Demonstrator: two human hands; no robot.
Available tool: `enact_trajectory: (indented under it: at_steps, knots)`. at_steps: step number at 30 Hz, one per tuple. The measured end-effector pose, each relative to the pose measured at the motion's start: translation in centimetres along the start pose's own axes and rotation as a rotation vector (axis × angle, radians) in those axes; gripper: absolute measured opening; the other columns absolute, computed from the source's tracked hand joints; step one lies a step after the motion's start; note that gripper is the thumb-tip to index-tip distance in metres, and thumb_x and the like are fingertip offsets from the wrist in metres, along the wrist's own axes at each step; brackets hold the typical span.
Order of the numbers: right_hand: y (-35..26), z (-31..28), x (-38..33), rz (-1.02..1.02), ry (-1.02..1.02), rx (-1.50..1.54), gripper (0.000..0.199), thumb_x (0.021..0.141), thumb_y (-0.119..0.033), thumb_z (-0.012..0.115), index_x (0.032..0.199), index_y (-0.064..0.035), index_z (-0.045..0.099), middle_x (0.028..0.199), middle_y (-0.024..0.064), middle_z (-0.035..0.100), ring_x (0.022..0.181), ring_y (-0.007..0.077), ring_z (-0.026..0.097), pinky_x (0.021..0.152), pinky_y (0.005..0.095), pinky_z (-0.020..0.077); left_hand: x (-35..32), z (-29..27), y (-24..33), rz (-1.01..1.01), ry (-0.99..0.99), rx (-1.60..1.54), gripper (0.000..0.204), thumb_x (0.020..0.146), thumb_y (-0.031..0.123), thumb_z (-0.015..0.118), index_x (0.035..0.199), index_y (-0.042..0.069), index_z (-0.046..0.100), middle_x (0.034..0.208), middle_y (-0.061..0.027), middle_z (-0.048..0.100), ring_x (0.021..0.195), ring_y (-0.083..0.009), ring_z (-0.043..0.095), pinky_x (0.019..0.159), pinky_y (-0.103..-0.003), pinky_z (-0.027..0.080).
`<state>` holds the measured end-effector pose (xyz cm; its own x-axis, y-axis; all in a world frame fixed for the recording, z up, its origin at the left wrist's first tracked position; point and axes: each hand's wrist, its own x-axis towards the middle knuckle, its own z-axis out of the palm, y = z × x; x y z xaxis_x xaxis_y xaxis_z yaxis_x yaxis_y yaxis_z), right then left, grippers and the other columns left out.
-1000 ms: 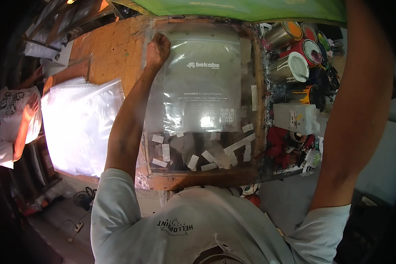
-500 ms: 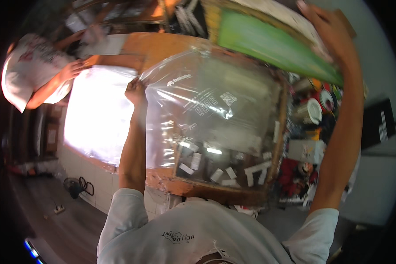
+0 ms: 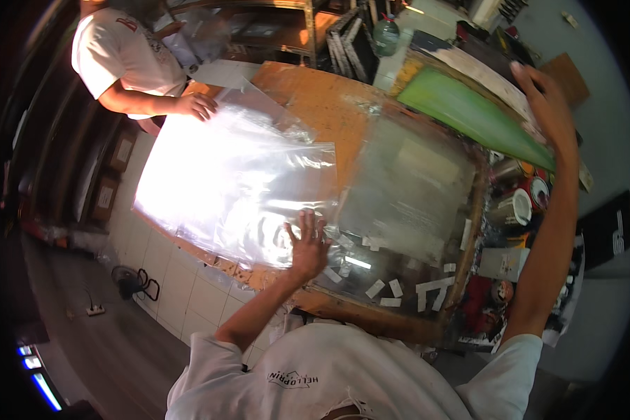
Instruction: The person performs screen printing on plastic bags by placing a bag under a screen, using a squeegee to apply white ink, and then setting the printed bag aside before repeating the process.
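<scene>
My left hand [image 3: 308, 250] lies flat with fingers spread on a clear plastic bag [image 3: 304, 185], near its front right corner. The bag rests on other glossy clear plastic at the left of the wooden table, where glare washes out detail. Beside it is a glass plate [image 3: 406, 189] with several white tape strips [image 3: 376, 288] near its front edge. High on the right, my right hand [image 3: 549, 108] is closed on the edge of a tilted screen-printing frame with green mesh [image 3: 469, 108]. Its far fingers are partly hidden.
Across the table's left end, a co-worker's hand [image 3: 197, 105] touches the plastic. Paint containers [image 3: 516, 206] crowd the right side. A water jug [image 3: 386, 35] and dark frames [image 3: 350, 45] stand behind the table. A small fan [image 3: 127, 282] is on the floor at left.
My left hand has let go of the clear bag and moved right and nearer, flat on it. The bag has shifted left off the glass. My right hand stays on the raised frame.
</scene>
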<state>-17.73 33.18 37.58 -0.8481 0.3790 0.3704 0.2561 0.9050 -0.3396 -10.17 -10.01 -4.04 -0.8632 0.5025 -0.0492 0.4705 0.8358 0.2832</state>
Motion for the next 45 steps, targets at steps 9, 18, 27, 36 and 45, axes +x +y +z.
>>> enact_trajectory:
  at_steps: [9,18,27,36,45]
  knots:
    - [-2.4,-1.3,-1.5,-0.035,-0.192,-0.153,0.066,0.106,-0.059,0.045,0.098,-0.0006,0.074,0.089,0.0143,0.073,0.087,0.0254,0.070,0.080,0.0477,0.0563,12.7,6.2,18.7,0.452,0.023,-0.054,0.071,0.102,0.045,0.055,0.159,0.007,0.035,0.169,-0.0254,0.015,0.158,-0.0436,0.009,0.119,-0.074,0.007]
    - [0.0,-4.1,-3.4,-0.296,-0.204,0.036,0.062,0.109,-0.053,0.041,0.105,0.0009,0.072,0.089,0.0123,0.070,0.081,0.0224,0.068,0.074,0.0407,0.0578,12.2,7.1,26.3,0.555,-0.065,-0.147,0.070,0.101,0.041,0.058,0.157,0.004,0.038,0.167,-0.0263,0.020,0.158,-0.0419,0.012,0.119,-0.074,0.005]
    - [0.8,-3.8,-2.7,-0.402,-0.179,-0.054,0.057,0.111,-0.045,0.039,0.112,0.0018,0.072,0.094,0.0136,0.070,0.081,0.0221,0.070,0.076,0.0373,0.0592,6.0,4.8,22.3,0.343,-0.053,-0.070,0.069,0.099,0.040,0.062,0.152,0.001,0.042,0.166,-0.0256,0.022,0.158,-0.0419,0.012,0.116,-0.077,-0.002]
    - [-2.7,-2.8,-3.1,-0.085,-0.233,-0.037,0.055,0.109,-0.043,0.045,0.109,0.0053,0.073,0.098,0.0201,0.073,0.087,0.0297,0.073,0.083,0.0416,0.0594,4.8,5.4,21.3,0.414,-0.017,-0.070,0.066,0.101,0.038,0.059,0.153,0.003,0.042,0.167,-0.0248,0.021,0.159,-0.0412,0.010,0.117,-0.077,-0.001]
    - [-1.0,-2.8,-4.3,-0.225,-0.307,0.152,0.058,0.108,-0.047,0.047,0.090,0.0027,0.071,0.077,0.0168,0.068,0.070,0.0258,0.067,0.070,0.0449,0.0588,4.7,5.7,20.8,0.440,0.003,-0.085,0.067,0.100,0.036,0.057,0.155,0.002,0.039,0.167,-0.0242,0.021,0.159,-0.0395,0.009,0.118,-0.077,0.001]
